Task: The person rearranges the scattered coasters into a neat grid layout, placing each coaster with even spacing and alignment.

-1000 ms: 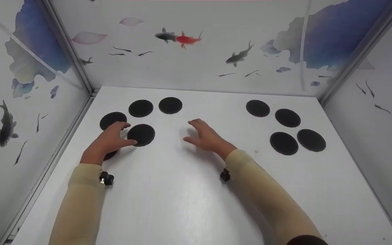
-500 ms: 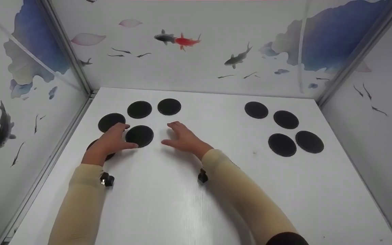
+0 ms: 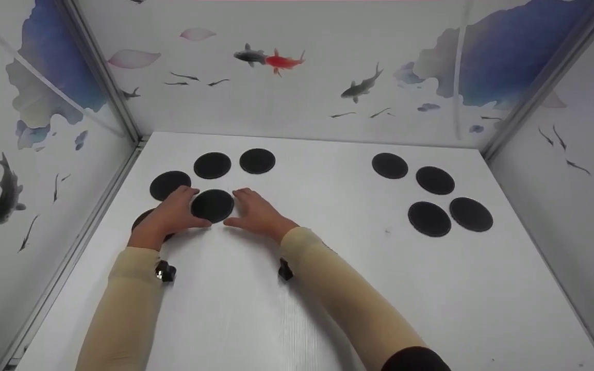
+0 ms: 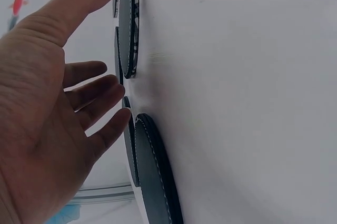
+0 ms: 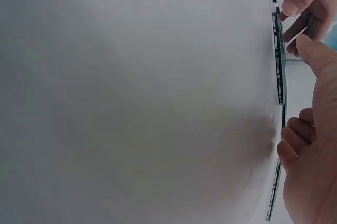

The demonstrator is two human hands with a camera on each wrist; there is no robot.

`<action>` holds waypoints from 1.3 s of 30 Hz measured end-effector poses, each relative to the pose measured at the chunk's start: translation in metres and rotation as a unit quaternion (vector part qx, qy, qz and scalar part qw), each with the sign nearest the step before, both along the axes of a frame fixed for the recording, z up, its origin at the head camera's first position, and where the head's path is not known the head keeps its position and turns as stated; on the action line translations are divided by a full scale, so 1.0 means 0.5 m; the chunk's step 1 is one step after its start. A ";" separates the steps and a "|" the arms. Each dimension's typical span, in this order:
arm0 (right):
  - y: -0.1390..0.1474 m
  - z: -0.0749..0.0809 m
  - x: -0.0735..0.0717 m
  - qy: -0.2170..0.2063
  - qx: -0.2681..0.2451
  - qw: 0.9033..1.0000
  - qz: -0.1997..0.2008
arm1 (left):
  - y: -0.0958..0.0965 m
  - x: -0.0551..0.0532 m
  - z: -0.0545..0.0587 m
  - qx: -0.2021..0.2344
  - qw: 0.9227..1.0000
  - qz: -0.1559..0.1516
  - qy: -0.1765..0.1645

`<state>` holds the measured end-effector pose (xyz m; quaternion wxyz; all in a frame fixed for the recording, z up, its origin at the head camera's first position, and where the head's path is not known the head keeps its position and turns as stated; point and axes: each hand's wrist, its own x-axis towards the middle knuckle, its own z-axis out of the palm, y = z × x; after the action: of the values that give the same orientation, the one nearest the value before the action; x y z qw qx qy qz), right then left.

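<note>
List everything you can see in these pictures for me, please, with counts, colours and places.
Table: one, white, centre and foreground
Left-side discs: five visible, black, on the table's back left, one partly covered
Right-side discs: four visible, black, on the table's back right
Wall panels: three, white with printed fish and blue patches, left, back and right
Metal posts: two, grey, back corners
Dark object: one, black, bottom edge, too cut off to identify
Sleeves: two, beige, on the forearms
Wrist cameras: two, black, at the cuffs
Left hand: one, bare, beside one left-side disc
Right hand: one, bare, across that disc
</note>
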<state>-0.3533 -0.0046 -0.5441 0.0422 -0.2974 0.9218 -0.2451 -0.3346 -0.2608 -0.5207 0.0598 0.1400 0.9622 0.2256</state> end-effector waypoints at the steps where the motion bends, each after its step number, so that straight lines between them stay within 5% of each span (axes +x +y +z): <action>1: -0.005 -0.001 0.001 0.002 0.000 1.000 0.003 | 0.001 0.000 0.000 0.000 1.000 -0.002 0.003; 15: -0.061 0.008 0.005 -0.010 0.023 1.000 0.001 | 0.000 -0.007 -0.018 0.022 1.000 -0.013 0.006; 29: -0.054 0.002 -0.010 -0.021 0.044 0.999 -0.018 | 0.010 -0.021 -0.019 0.026 0.999 -0.024 0.019; 39: -0.060 0.001 -0.019 -0.022 0.014 1.000 0.003 | 0.010 -0.028 -0.013 0.007 0.999 -0.036 0.002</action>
<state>-0.3626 -0.0344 -0.5437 0.0677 -0.2940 0.9232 -0.2382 -0.3488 -0.2560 -0.5271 0.0651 0.1755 0.9550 0.2302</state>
